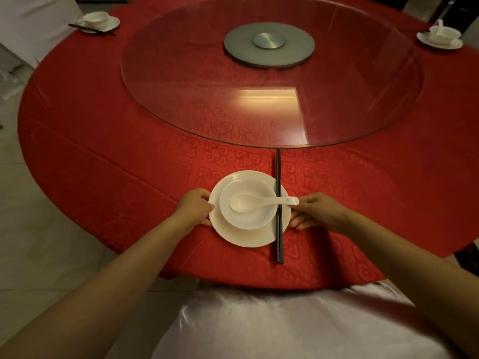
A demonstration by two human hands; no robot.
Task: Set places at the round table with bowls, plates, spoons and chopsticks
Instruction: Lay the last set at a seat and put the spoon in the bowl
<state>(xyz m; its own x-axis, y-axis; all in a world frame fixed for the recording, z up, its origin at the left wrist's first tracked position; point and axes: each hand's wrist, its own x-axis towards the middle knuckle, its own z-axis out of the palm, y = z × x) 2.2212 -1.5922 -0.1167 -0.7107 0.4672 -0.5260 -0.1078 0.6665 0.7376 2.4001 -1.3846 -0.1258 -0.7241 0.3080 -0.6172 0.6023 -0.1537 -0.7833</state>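
A white plate (243, 235) lies at the near edge of the round table with its red cloth (103, 156). On the plate stands a white bowl (246, 220), and a white spoon (261, 202) rests in it, handle pointing right. Black chopsticks (279, 216) lie across the plate's right rim, pointing away from me. My left hand (194, 208) grips the plate's left rim. My right hand (315, 209) grips the right rim, fingers by the spoon handle's end.
A glass turntable (350, 104) with a grey metal hub (269, 45) fills the table's middle. Set places with plate, bowl and spoon stand far left (99, 22) and far right (442, 36). A white-covered chair (285, 327) is right below me, another at far left (28, 24).
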